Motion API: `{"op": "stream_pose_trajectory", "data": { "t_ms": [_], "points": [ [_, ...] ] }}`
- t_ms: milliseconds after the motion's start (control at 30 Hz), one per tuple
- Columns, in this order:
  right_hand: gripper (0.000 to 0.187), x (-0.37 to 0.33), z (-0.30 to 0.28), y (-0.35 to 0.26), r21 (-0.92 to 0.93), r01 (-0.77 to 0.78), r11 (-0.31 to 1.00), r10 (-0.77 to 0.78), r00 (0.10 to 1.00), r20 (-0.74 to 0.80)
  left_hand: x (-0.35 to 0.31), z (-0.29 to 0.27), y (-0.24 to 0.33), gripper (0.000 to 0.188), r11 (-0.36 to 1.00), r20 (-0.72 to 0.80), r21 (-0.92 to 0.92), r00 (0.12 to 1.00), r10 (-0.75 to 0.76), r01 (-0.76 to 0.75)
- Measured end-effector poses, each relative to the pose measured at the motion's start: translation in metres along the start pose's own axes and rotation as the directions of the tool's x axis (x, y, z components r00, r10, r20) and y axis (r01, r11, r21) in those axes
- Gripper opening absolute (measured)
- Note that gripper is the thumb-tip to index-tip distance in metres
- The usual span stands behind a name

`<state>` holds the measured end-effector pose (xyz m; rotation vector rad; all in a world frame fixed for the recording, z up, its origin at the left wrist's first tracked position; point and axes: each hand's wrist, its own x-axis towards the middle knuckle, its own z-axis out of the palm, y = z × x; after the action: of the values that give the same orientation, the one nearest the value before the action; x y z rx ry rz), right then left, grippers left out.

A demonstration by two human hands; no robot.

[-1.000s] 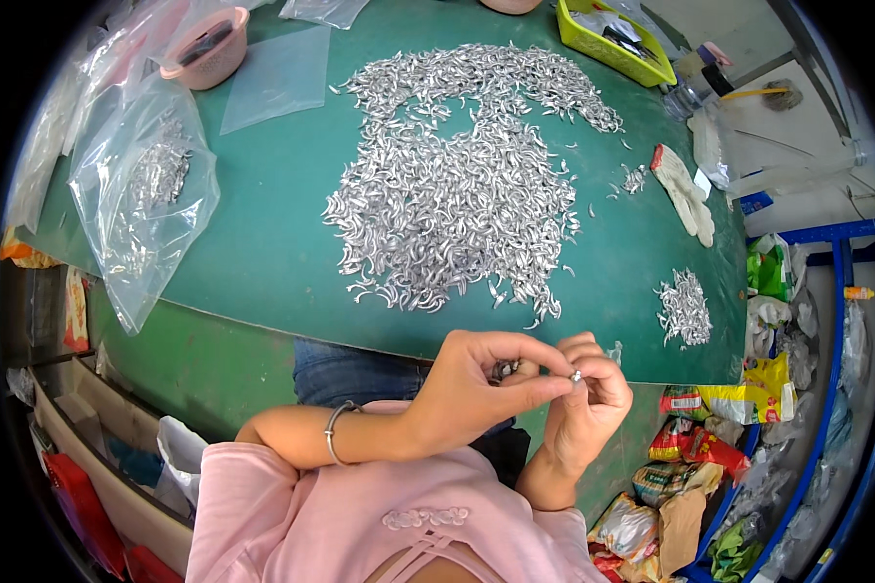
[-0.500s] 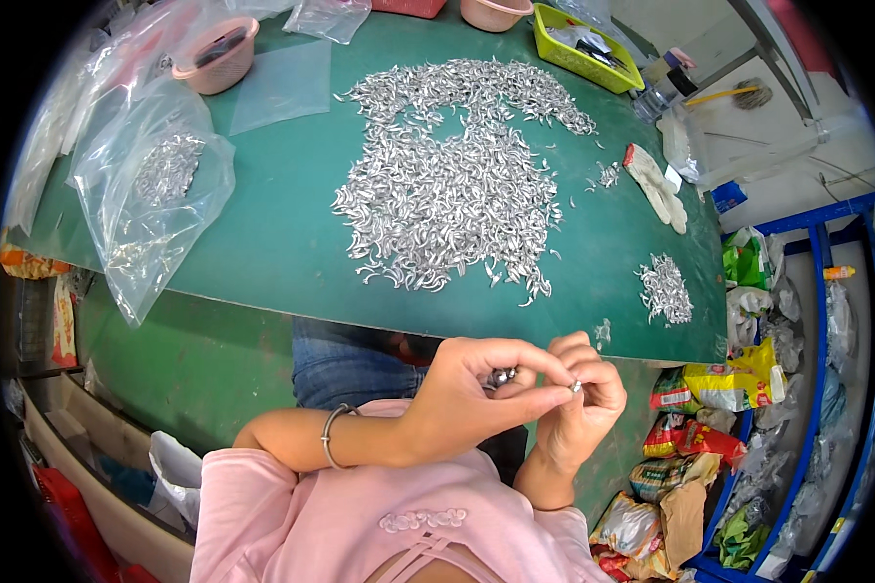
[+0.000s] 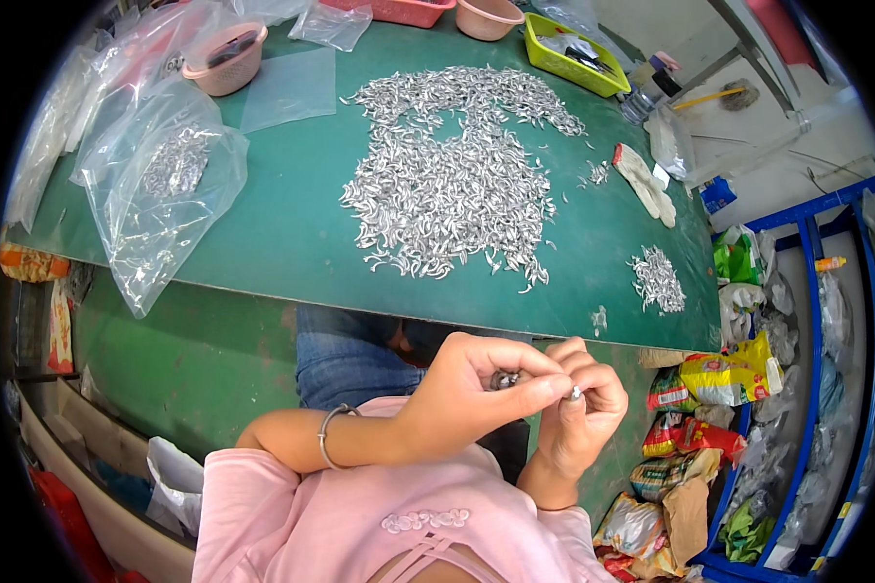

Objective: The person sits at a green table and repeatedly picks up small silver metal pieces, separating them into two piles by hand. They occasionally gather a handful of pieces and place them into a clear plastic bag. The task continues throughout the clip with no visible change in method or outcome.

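Observation:
My left hand (image 3: 481,389) is closed, with several small silvery metal pieces (image 3: 503,380) showing inside its curled fingers. Its thumb and forefinger tips meet my right hand (image 3: 585,413), which is closed too. Between the right thumb and forefinger sits one small shiny metal piece (image 3: 575,394), partly hidden by the fingertips. Both hands are held in front of the near edge of the green table (image 3: 282,214). On the table beyond them spreads a big pile of small curved silvery pieces (image 3: 447,189). A smaller heap of such pieces (image 3: 657,280) lies near the right corner.
At the left lies a clear plastic bag (image 3: 165,214) with silvery pieces inside. Pink baskets (image 3: 226,78) and a yellow-green basket (image 3: 578,68) stand toward the back. A white glove (image 3: 644,187) rests by the right edge, above a blue rack (image 3: 812,360) with colourful bags beside it.
The left thumb and fingertips have shifted slightly back from the small piece, which now shows more at the right fingertips. The view has shifted a little.

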<state>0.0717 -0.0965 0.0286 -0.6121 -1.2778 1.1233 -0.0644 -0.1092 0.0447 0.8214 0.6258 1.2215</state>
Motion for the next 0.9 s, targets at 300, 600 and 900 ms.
{"op": "stream_pose_trajectory", "data": {
  "t_ms": [300,600,900],
  "points": [
    [0.023,-0.005,0.001,-0.014,0.157,-0.170,0.973,0.149,0.979,0.136,-0.007,-0.009,0.016,0.015,0.948,0.205,-0.079,0.935,-0.289,0.310],
    [0.022,-0.008,0.000,-0.016,0.125,-0.170,0.977,0.144,0.971,0.191,-0.013,-0.009,0.020,0.012,0.984,0.224,-0.049,0.962,-0.158,0.173],
    [0.024,-0.010,0.004,-0.012,0.153,-0.194,0.969,0.162,0.967,0.198,-0.018,-0.008,0.022,0.009,0.996,0.167,0.090,0.985,-0.040,0.026]
  ]
}}
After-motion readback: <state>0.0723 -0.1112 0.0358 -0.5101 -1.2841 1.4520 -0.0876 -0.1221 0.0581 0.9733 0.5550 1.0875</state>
